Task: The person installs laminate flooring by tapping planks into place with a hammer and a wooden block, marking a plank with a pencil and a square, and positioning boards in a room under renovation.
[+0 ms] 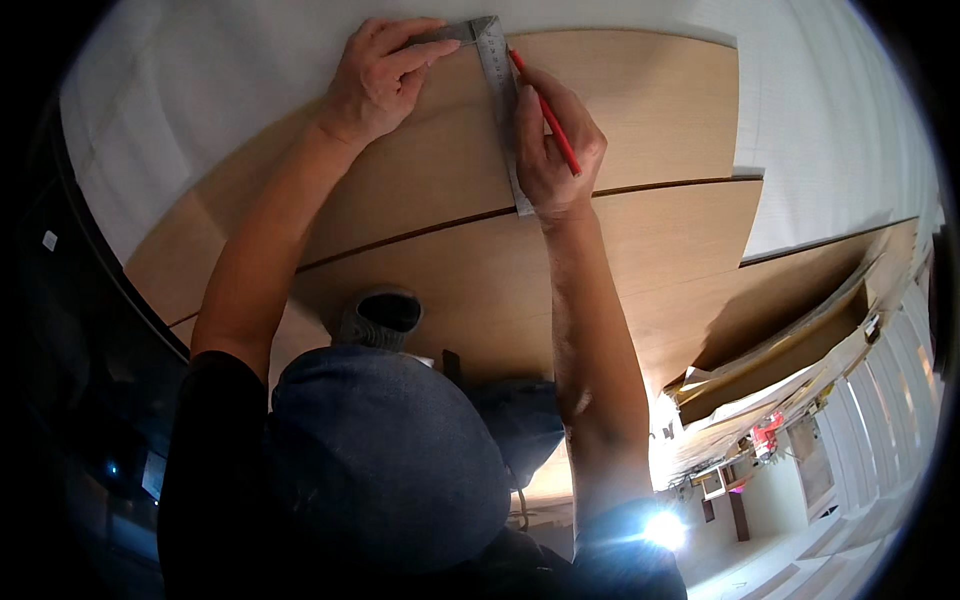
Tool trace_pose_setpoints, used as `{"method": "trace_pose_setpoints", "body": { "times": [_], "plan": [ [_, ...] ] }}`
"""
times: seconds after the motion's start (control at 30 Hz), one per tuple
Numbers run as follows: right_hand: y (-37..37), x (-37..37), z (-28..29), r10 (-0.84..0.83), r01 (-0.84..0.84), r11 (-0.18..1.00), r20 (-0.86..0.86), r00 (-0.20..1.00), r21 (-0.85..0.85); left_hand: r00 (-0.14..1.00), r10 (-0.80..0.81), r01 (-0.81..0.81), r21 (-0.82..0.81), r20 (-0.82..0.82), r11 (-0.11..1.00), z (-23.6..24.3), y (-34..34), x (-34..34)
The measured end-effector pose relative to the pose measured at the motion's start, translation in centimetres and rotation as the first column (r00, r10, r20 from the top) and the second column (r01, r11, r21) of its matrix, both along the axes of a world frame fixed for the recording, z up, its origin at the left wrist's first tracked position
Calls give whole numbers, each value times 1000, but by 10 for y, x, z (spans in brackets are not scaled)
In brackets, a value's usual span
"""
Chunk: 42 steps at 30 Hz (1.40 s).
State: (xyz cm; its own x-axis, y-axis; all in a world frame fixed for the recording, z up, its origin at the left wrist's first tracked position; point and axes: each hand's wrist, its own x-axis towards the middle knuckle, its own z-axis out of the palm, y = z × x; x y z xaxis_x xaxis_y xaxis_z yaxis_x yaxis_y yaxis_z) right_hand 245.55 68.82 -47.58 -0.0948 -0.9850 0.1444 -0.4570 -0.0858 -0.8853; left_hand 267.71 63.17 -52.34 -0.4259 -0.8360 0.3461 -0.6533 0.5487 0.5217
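Note:
A light wood-coloured plank [650,105] lies across the far part of the floor. Over its far edge sits a metal try square [495,90], the marked blade running toward me across the board. My left hand [378,80] grips the square's stock at that edge, thumb and fingers pressed on it. In my right hand [560,150] is a red pencil [557,130], its tip at the right side of the blade near the far edge. The right hand's heel rests over the blade's lower part, which is partly hidden.
A second row of planks [690,225] lies nearer, along a dark seam. White sheeting [810,190] spreads beyond the boards. My bent knee [390,450] and shoe [385,315] are on the planks. An opened cardboard pack [780,370] lies at the right; a bright light [664,530] glares below it.

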Motion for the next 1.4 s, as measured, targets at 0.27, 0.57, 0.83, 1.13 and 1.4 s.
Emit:
{"method": "trace_pose_setpoints", "body": {
  "times": [0.27, 0.57, 0.83, 1.13, 1.4],
  "plan": [
    [-2, -6, 6, 38, -37, 997, -17, 999, 69, 1000, 2, -2, -9, -11, 1000, 0, -2, -2],
    [83, -75, 11, -22, 19, 1000, 145, 989, 21, 999, 13, -13, -8, 29, 1000, 19, 3, -16],
    [136, -93, 2, -16, -3, 979, 92, 996, 206, 996, 77, -76, 13, -39, 997, 4, 6, -11],
    [115, -85, 2, 167, -178, 971, 80, 983, 161, 999, 29, -30, -11, -34, 1000, 4, 4, -7],
    [90, -103, 0, 432, -409, 873, -31, 901, 267, 998, 47, -45, 42, -32, 998, 5, 5, -10]
  ]
}}
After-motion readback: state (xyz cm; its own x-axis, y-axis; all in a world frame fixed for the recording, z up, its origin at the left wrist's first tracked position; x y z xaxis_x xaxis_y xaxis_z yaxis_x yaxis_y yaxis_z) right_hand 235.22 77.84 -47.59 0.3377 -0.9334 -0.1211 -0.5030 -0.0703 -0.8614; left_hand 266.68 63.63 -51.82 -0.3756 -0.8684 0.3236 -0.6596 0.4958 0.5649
